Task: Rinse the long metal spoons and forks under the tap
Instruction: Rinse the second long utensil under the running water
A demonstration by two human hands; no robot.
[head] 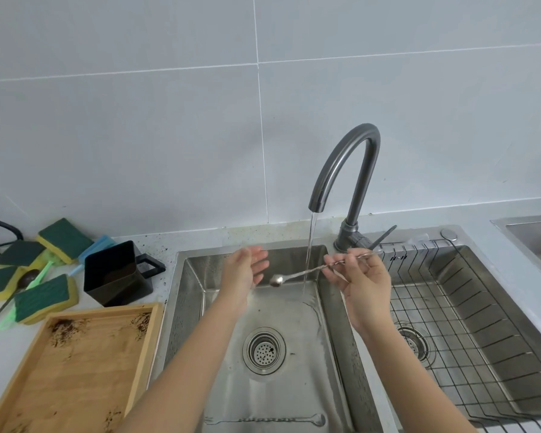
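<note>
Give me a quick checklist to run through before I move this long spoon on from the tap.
1. Water running from the grey curved metal tap: ok, a stream falls into the steel sink basin.
2. Grip: ok, the right hand pinches the long twisted-handle metal spoon at its handle end.
3. Bowl of the spoon under the stream: not ok, the water crosses the handle and the bowl lies to the left of it.
4. Left hand free to help: ok, open and empty beside the bowl.
5. Spoon clean: cannot tell.
6. Other cutlery waiting: ok, one long metal fork-spoon piece lies on the basin floor.
</note>
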